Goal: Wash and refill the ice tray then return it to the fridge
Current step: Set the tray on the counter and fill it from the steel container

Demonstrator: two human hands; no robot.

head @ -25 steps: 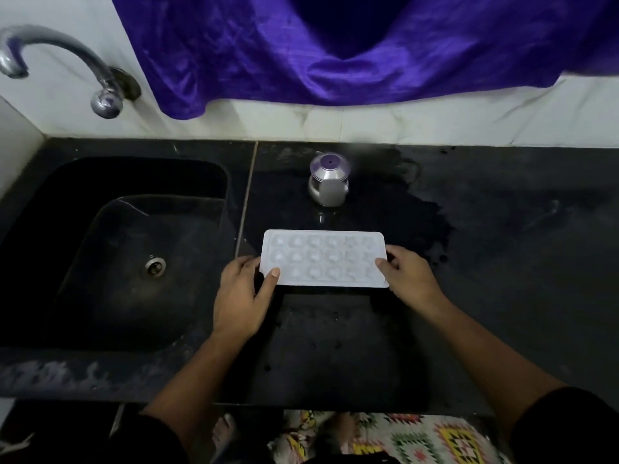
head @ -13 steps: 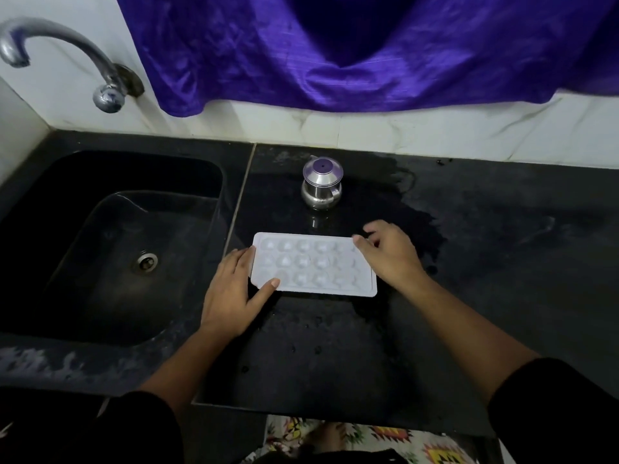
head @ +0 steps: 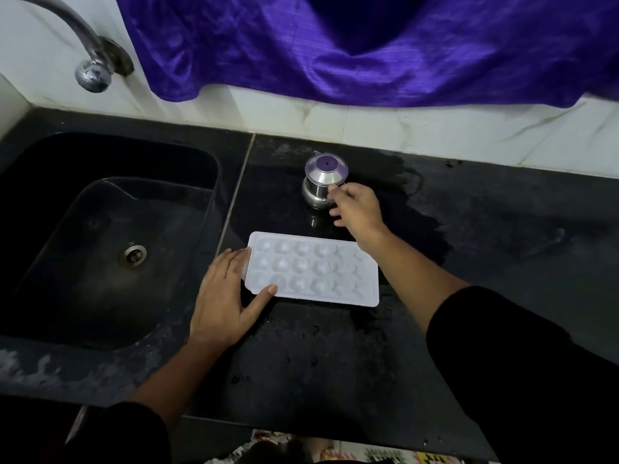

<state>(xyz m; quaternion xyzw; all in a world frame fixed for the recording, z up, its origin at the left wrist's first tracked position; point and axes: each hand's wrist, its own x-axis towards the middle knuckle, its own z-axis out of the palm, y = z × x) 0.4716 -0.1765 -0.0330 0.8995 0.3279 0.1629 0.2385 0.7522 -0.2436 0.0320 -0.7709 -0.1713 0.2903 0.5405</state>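
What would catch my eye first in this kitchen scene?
The shiny purple cloth draped along the back wall stands out most. Against the black counter, a white ice tray glows at the middle, with the left hand laid at its left end. Just behind it, the right hand reaches a small steel pot.

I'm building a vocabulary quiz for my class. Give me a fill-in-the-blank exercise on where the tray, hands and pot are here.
The ice tray lies on the counter, to the ____ of the sink.
The left hand rests at the tray's ____ end.
The right hand reaches for the steel pot below a ____ cloth.
Missing: right, left, purple.
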